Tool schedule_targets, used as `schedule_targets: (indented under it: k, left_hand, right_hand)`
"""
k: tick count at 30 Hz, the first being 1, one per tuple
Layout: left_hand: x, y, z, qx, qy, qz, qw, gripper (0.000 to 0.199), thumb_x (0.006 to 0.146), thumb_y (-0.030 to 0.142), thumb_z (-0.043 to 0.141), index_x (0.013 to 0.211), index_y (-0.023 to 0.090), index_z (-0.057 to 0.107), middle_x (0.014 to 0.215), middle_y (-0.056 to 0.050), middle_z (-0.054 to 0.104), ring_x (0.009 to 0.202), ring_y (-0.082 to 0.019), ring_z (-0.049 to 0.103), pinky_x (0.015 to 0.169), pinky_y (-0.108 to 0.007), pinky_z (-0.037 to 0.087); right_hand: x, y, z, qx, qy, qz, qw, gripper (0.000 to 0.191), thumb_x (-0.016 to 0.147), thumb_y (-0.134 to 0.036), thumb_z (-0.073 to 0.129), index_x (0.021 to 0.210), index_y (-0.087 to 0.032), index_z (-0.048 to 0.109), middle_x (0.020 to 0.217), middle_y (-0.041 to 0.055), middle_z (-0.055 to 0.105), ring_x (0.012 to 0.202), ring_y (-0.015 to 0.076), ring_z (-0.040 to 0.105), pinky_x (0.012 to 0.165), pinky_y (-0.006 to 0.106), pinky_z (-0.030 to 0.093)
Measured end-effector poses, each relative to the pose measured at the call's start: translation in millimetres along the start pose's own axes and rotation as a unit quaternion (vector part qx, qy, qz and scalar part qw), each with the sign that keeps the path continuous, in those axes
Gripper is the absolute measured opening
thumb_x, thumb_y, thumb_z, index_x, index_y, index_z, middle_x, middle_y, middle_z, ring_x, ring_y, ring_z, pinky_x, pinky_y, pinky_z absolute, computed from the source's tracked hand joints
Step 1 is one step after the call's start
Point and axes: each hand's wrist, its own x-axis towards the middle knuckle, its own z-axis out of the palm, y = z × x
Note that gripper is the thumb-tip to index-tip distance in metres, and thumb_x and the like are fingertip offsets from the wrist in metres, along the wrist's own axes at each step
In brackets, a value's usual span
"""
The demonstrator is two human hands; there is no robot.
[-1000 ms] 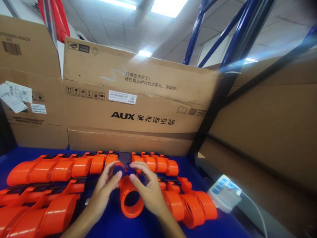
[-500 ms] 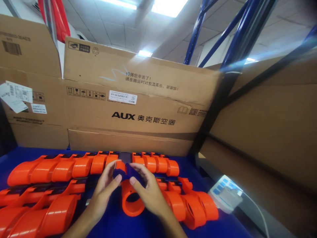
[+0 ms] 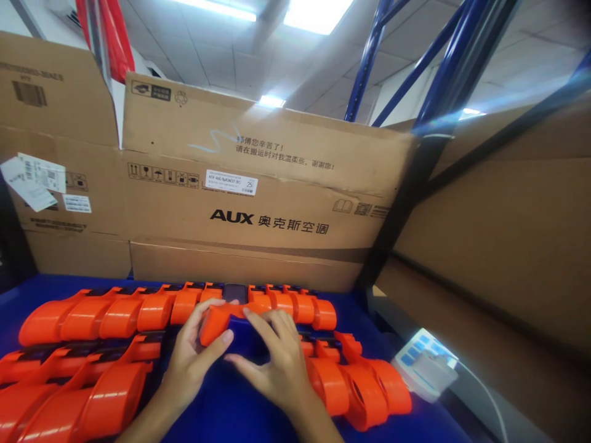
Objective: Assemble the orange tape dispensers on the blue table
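Note:
An orange and dark-blue plastic part (image 3: 216,324) is held up between my hands above the blue tabletop. My left hand (image 3: 196,351) grips its orange left end, thumb in front and fingers behind. My right hand (image 3: 279,354) is at its right side, index finger on the upper edge and thumb spread lower, around the dark-blue section (image 3: 242,332). Much of the part's right end is hidden by my right hand. Beyond it lies a dark-screened phone-like device (image 3: 235,293).
Orange plastic ring parts with dark bars stand in rows left (image 3: 115,381) and right (image 3: 364,394), and along the back (image 3: 154,311). A white power strip (image 3: 422,363) with a plugged-in adapter lies at the right edge. Cardboard panels (image 3: 277,258) and a dark post (image 3: 392,215) bound the table.
The held part has been turned, so its round orange ring no longer hangs below facing me. More of its orange side shows at my left hand. My right thumb has moved lower and outward.

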Motion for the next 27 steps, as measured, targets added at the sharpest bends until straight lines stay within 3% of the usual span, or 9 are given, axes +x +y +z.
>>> schedule_targets:
  k: [14, 23, 27]
  left_hand:
    - [0.0, -2.8, -3.5, 0.026, 0.035, 0.028, 0.999, 0.051, 0.068, 0.033, 0.087, 0.113, 0.028, 0.064, 0.112, -0.004, 0.073, 0.11, -0.029, 0.066, 0.097, -0.035, 0.048]
    - [3.4, -2.9, -2.7, 0.028, 0.021, 0.026, 0.999, 0.047, 0.069, 0.033, 0.086, 0.11, 0.028, 0.064, 0.115, -0.004, 0.075, 0.114, -0.03, 0.066, 0.1, -0.036, 0.048]
    - [0.8, -2.3, -2.5, 0.008, 0.012, 0.014, 1.0, 0.059, 0.07, 0.037, 0.085, 0.124, 0.028, 0.063, 0.131, -0.007, 0.069, 0.127, -0.033, 0.059, 0.106, -0.039, 0.046]
  right_hand:
    - [-3.8, -1.5, 2.2, -0.027, 0.014, -0.038, 0.999, 0.076, 0.077, -0.05, 0.082, 0.144, -0.031, 0.054, 0.107, 0.0112, 0.068, 0.095, 0.0313, 0.064, 0.085, 0.05, 0.051]
    - [-4.7, -0.2, 4.5, -0.034, 0.002, -0.041, 0.999, 0.078, 0.076, -0.053, 0.082, 0.145, -0.03, 0.053, 0.106, 0.0114, 0.068, 0.095, 0.0306, 0.063, 0.085, 0.048, 0.05]
    - [-4.5, -3.4, 2.7, 0.008, 0.002, 0.0, 1.0, 0.081, 0.077, -0.052, 0.081, 0.148, -0.029, 0.049, 0.113, 0.0117, 0.068, 0.103, 0.0322, 0.064, 0.094, 0.05, 0.05]
